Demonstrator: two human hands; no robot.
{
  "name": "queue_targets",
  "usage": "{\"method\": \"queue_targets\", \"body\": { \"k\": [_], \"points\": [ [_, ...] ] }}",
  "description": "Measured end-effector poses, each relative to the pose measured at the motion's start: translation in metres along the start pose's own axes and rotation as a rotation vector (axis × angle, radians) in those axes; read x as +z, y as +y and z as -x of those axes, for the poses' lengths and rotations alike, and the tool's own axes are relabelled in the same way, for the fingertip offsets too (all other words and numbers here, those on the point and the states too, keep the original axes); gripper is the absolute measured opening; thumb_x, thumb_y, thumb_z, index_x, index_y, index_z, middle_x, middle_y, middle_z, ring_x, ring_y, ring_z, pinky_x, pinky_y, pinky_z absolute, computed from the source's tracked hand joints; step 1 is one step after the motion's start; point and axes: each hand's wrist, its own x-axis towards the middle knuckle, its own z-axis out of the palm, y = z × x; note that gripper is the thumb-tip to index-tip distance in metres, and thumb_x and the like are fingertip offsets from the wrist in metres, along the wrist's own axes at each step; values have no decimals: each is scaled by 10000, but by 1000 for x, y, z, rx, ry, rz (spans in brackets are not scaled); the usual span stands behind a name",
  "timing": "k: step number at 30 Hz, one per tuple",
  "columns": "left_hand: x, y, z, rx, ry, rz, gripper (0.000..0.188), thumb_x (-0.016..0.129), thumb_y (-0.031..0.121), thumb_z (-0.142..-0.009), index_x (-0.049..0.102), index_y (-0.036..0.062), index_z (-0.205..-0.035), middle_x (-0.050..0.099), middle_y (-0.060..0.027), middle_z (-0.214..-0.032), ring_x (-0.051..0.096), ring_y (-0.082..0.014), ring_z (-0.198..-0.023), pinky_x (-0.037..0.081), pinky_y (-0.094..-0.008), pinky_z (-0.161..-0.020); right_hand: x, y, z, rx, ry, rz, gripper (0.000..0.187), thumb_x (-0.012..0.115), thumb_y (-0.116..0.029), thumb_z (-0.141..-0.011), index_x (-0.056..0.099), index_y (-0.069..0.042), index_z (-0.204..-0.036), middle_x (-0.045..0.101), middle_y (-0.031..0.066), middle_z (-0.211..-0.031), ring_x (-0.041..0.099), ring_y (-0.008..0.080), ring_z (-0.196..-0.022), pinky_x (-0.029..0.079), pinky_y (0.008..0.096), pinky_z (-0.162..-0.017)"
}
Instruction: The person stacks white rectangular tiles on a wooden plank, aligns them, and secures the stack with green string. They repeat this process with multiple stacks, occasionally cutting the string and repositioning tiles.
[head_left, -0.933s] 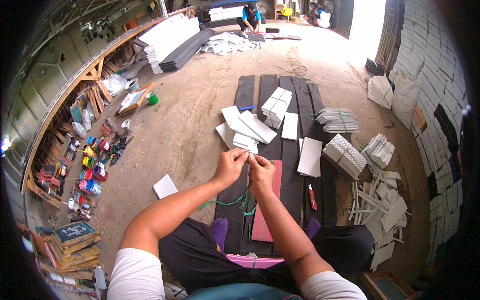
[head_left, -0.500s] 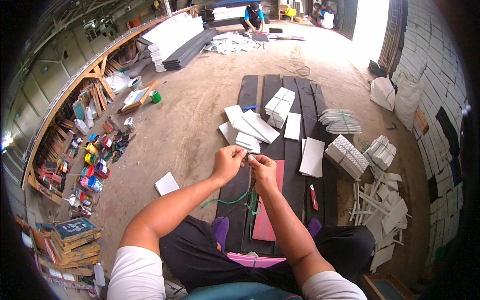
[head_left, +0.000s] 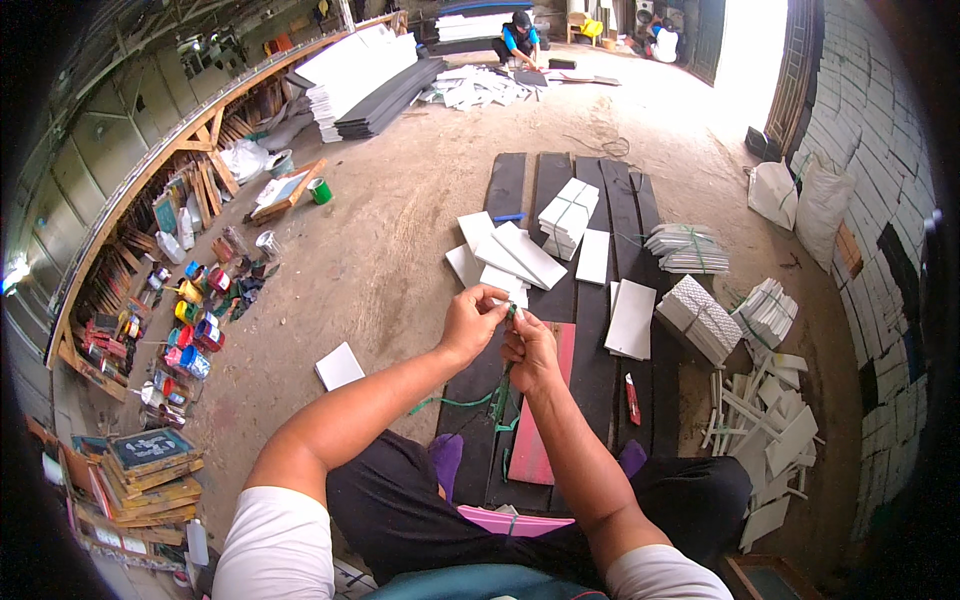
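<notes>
Head view shows both hands up over the dark boards (head_left: 590, 330) on the floor. Left hand (head_left: 470, 322) and right hand (head_left: 530, 348) pinch a thin green strap (head_left: 503, 385) with narrow fingers. It looks light, soft and bendy; best held near its top end.

Left hand (head_left: 470, 325) and right hand (head_left: 530, 350) together, fingertips seemingly pinched.

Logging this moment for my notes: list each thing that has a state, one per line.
Left hand: fingers pinched on thin green plastic strap.
Right hand: fingers closed on the same strap.
Strapped white tile bundle: tied.
Loose white flat tiles: untied, overlapping.
</notes>
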Motion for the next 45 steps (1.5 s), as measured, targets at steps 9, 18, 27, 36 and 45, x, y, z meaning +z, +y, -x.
{"method": "queue_targets", "body": {
  "k": [9, 18, 27, 36, 45],
  "points": [
    [-4, 6, 2, 167, -53, -52, 179, 742, 153, -958, 791, -15, -995, 740, -36, -911, 632, -86, -798, 505, -272, -718, 12, -2, 6, -142, 106, 167, 101, 685, -145, -997, 643, -75, -938, 571, -41, -761, 424, 39, -552, 316, 227, -484],
    [-14, 2, -16, 2, 174, 17, 208, 714, 182, -975, 788, 0, -906, 680, 7, -712, 569, -55, -623, 460, -256, -568, -6, 13, -11, -561, 108, 655, 162, 747, -155, -974, 714, 3, -983, 652, -20, -793, 527, 48, -666, 390, 241, -560],
    [-39, 21, -16, 288, 55, -505, 260, 746, 278, -941, 779, 21, -951, 744, -90, -801, 701, -163, -753, 535, -316, -688, -5, -6, 1, -583, 95, 1133, 197, 762, -174, -944, 737, 15, -996, 720, 109, -861, 642, 171, -759, 492, 310, -691],
    [-41, 23, -8, -92, -521, -280, 378, 611, 343, -1040, 698, 32, -845, 624, -27, -726, 581, -122, -658, 487, -305, -612, -33, -26, -17, -700, -267, 1269, 203, 746, -140, -943, 614, 13, -928, 596, 181, -770, 565, 249, -677, 488, 382, -656],
    [-43, 35, 25, -266, -639, -15, 336, 596, 263, -1041, 628, 63, -773, 567, 7, -685, 521, -86, -594, 419, -264, -530, -38, -39, 5, -710, -429, 1276, 66, 689, -28, -950, 639, 13, -935, 626, 106, -772, 575, 179, -711, 489, 322, -676]
  ]
}}
